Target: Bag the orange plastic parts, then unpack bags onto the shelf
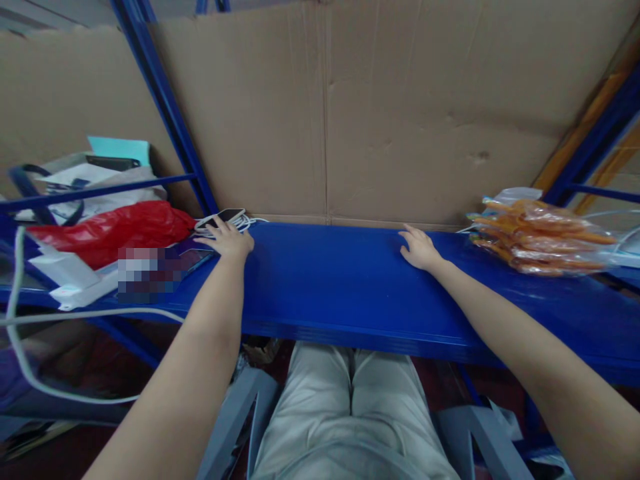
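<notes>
My left hand (226,237) is stretched out at the left of the blue shelf (325,280), fingers spread beside a coiled white cable (240,221) and a dark phone-like device (231,215). Whether its fingertips touch the cable I cannot tell. Toward the right, my right hand (420,248) rests over the blue surface with its fingers apart and nothing in it. Beyond that hand, at the right end, lies a stack of clear plastic packets (540,237) with orange items inside; their exact kind is unclear.
A red plastic bag (120,230), a white power strip (85,287) and a partly blurred flat device (197,259) lie on the left. A grey-white cable (125,312) hangs there. Cardboard (375,113) backs the shelf; blue posts (165,100) stand at both sides.
</notes>
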`<state>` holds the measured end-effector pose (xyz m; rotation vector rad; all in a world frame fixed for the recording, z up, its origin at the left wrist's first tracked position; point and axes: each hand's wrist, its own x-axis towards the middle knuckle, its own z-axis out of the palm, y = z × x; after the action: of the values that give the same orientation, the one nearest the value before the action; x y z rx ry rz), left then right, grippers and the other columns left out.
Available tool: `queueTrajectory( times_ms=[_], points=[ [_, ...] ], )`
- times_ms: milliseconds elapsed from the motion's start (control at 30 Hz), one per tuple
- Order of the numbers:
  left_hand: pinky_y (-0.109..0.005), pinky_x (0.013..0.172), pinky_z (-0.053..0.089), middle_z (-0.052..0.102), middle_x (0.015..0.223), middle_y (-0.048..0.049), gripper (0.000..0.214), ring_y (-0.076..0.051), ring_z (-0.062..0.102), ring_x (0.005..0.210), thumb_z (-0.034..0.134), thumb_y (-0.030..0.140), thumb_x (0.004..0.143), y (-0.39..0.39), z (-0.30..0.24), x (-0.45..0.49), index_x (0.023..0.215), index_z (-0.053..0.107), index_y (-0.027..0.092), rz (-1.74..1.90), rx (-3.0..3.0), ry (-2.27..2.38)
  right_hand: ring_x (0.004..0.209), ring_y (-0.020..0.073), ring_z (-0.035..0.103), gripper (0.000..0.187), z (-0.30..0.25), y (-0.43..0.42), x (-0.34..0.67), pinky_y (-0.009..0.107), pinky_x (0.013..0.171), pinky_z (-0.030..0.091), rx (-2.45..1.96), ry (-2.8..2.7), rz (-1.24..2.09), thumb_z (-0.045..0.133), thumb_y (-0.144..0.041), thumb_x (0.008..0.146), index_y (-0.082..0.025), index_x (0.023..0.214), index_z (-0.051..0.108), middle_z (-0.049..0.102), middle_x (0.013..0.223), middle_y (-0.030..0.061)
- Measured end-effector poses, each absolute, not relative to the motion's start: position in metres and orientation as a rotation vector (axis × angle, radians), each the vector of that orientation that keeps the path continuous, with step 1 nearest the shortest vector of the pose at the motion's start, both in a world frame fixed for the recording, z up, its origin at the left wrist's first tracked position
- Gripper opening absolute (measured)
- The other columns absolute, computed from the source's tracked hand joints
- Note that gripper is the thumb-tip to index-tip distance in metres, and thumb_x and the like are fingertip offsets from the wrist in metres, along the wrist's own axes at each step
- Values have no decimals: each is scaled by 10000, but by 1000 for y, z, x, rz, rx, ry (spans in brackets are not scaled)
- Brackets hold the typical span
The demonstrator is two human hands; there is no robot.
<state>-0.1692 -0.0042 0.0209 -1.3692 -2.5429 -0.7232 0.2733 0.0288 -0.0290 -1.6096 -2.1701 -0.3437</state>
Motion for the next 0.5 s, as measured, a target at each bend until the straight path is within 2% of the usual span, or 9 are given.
queueTrajectory(
  times_ms=[67, 200, 367, 500],
  points=[
    [-708, 1126, 46, 125, 1616, -219, 654, -411, 77, 1489, 354, 335, 898, 2, 19, -158, 1489, 339, 55, -701, -1486, -2447, 1376, 355, 405, 512, -26, 31, 272, 580, 1114, 330, -1605, -2224, -398, 417, -219, 849, -97, 1325, 563, 402, 1516, 188],
    [-664, 1153, 79, 158, 1623, -169, 579, -362, 123, 1495, 387, 345, 913, 16, 14, -129, 1448, 416, 127, -635, -1758, -2234, 1318, 325, 486, 471, -17, 39, 271, 553, 1091, 358, -1473, -2445, -517, 411, -208, 857, -156, 1283, 606, 475, 1477, 135],
    [-615, 1169, 153, 240, 1611, -116, 499, -304, 167, 1495, 370, 277, 928, 28, 7, -99, 1408, 466, 177, -594, -2060, -1992, 1230, 300, 572, 419, -8, 45, 273, 474, 1048, 411, -1382, -2653, -600, 428, -180, 856, -141, 1206, 657, 553, 1406, 141],
    [-500, 1167, 269, 351, 1566, -110, 457, -267, 306, 1449, 389, 238, 922, 35, -1, -92, 1357, 516, 180, -635, -2189, -1841, 1191, 295, 601, 396, -9, 38, 277, 466, 1007, 446, -1360, -2634, -620, 434, -169, 861, -161, 1178, 672, 590, 1365, 137]
  ],
)
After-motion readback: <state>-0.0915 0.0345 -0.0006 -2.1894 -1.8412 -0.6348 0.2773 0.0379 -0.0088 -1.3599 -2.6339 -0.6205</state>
